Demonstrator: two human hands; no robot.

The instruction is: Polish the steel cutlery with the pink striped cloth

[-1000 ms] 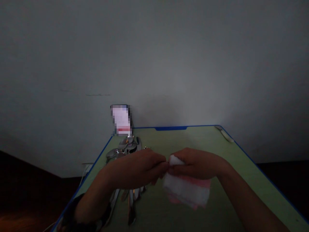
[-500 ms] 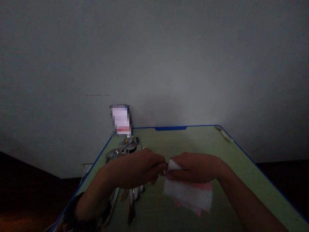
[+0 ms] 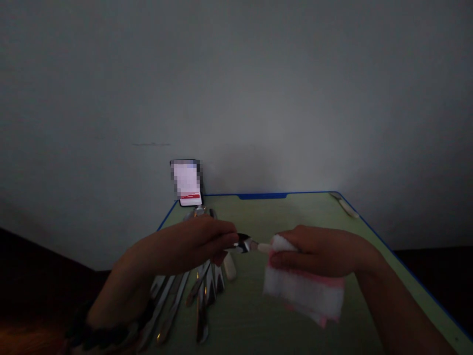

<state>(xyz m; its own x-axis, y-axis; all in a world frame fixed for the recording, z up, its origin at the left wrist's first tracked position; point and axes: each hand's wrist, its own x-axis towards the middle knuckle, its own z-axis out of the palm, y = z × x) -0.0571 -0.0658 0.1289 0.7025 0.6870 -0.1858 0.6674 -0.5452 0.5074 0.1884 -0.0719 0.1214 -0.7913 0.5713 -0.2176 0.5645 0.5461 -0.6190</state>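
Between my hands, above the table, is a spoon (image 3: pixel 243 243) with a shiny metal head and a pale handle. My left hand (image 3: pixel 197 244) pinches the tip of its head. The handle end is gripped by my right hand (image 3: pixel 321 252) through a folded white and pink cloth (image 3: pixel 305 291), which hangs down below the fingers. Under and beside my left hand lies a spread of metal cutlery (image 3: pixel 201 315), handles towards me, partly hidden by the hand and forearm. A pale handle (image 3: pixel 229 267) sticks out at its right side.
A phone (image 3: pixel 188 182) with a lit screen leans on the wall (image 3: pixel 295 98) at the table's back left corner. Another pale-handled utensil (image 3: pixel 347 208) lies at the back right corner. The light green table (image 3: pixel 254 315) has a blue edge.
My hands have moved apart, left hand leftward and right hand rightward with the cloth. More of the spoon's head and handle now shows between them.
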